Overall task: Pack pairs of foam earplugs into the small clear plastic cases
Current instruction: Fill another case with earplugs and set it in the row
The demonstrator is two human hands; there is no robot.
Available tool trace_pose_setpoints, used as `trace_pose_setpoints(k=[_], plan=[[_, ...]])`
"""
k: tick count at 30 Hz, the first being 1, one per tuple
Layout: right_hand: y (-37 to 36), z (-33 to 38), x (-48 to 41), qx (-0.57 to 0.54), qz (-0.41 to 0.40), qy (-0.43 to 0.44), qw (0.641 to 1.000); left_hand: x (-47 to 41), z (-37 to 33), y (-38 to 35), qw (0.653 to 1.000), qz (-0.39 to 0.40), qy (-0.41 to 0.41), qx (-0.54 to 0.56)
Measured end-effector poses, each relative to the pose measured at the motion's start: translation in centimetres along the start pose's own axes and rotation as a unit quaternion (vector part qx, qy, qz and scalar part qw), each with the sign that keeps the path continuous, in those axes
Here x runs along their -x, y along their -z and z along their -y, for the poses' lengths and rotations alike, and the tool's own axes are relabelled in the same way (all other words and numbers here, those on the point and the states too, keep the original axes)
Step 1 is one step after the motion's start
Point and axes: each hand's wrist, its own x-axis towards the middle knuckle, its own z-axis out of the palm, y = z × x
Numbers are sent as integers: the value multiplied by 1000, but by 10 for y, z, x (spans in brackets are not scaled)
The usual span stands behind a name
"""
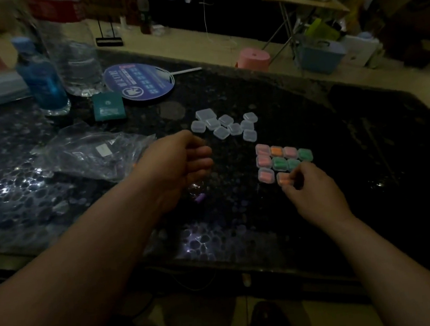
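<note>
Several empty clear plastic cases (224,126) lie in a loose cluster on the dark table. Nearer me, filled cases (279,160) holding pink, orange and green earplugs sit in a tight grid. My right hand (312,195) pinches an orange-filled case (283,179) at the grid's near edge. My left hand (181,167) hovers left of the grid with its fingers curled; I cannot tell if it holds anything. A loose purple earplug (200,198) lies on the table just under that hand.
A crumpled clear plastic bag (92,151) lies left of my left hand. Behind it stand a blue bottle (41,76), a large water bottle (70,45), a green packet (108,105) and a round fan (140,81). The table's edge (249,262) runs close to me.
</note>
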Motion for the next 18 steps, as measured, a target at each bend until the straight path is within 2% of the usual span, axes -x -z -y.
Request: trace_pose_setpoints(k=[6,10,15,18], plan=[[0,7,-2,-5,9,-11,1000,-4,-8,17,999,-30,-8,28],[9,17,-3,-23,-36,-25,999,-2,-14,27,995,-58,-14,75],[5,52,3,-107,-33,56,992,-2,-17,33,991,-76,-25,109],[-6,76,0,-99,-4,85,991,-10,-18,35,988,-80,-24,127]])
